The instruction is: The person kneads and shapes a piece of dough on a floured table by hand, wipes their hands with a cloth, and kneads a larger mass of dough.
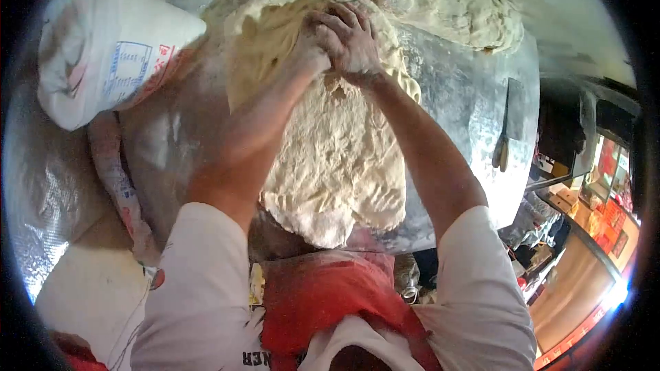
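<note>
My left hand (317, 41) and my right hand (359, 48) are clasped together, fingers folded against each other, both dusted with flour. They press down on a large slab of pale dough (333, 158), toward its far part. The dough is thick and lumpy, with dents and folds around my hands and a ragged near edge by my apron. The undersides of my fingers are hidden against the dough. No tool shows in either hand.
A floury metal worktop (454, 117) carries the dough. At the far right lies a second dough mass (450, 7). A flat-bladed tool with a wooden handle (505, 151) rests near the right edge. On the left leans a white printed flour sack (113, 41). My red apron (330, 288) meets the front edge.
</note>
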`<state>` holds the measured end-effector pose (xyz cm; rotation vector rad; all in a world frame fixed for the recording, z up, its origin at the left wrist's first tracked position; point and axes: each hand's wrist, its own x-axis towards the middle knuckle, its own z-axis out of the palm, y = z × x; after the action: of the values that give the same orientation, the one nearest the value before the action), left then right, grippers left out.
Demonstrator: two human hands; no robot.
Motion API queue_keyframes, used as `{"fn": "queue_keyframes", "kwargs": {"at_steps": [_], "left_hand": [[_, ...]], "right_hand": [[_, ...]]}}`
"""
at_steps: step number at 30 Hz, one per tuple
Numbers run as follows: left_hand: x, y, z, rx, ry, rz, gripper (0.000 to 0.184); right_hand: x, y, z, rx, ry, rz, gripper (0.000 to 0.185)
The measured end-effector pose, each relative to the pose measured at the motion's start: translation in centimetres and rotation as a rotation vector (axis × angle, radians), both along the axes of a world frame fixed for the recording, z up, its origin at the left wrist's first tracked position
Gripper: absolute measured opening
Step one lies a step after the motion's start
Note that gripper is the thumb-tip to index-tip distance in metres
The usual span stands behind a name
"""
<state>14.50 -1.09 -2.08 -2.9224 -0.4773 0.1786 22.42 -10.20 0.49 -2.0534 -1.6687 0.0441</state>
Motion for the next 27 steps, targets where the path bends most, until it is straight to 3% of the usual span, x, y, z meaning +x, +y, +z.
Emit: {"fn": "queue_keyframes", "kwargs": {"at_steps": [2,4,6,9,15,17,19,22,27], "left_hand": [[-2.7,0.5,3.3,-0.236,-0.017,0.033,0.062],[-6.6,0.6,5.7,-0.316,-0.069,0.041,0.062],[-10.8,1.0,5.6,-0.302,-0.125,0.043,0.062],[-13.6,3.0,3.0,-0.247,-0.142,0.062,0.062],[-14.5,5.1,2.3,-0.293,-0.185,0.115,0.063],[-16.9,2.9,3.8,-0.352,-0.220,0.148,0.063],[-21.2,-1.8,4.6,-0.401,-0.278,0.186,0.063],[-27.1,-7.6,3.1,-0.433,-0.291,0.248,0.063],[-27.4,-8.0,2.0,-0.481,-0.368,0.297,0.063]], "right_hand": [[-1.0,0.0,4.6,-0.063,0.017,0.091,0.051],[-4.7,0.5,8.7,-0.274,0.186,0.068,0.058],[-10.7,0.0,5.3,-0.048,0.103,0.017,0.051],[-14.2,1.9,0.2,-0.047,0.072,-0.041,0.064],[-13.6,5.8,-0.4,-0.076,0.056,-0.121,0.062],[-13.7,3.9,2.4,-0.178,0.208,-0.023,0.061],[-16.1,-0.5,4.6,-0.184,0.156,0.047,0.061],[-21.5,-7.6,2.4,-0.233,0.119,0.256,0.063],[-21.8,-6.5,3.0,-0.113,0.212,0.176,0.060]]}}
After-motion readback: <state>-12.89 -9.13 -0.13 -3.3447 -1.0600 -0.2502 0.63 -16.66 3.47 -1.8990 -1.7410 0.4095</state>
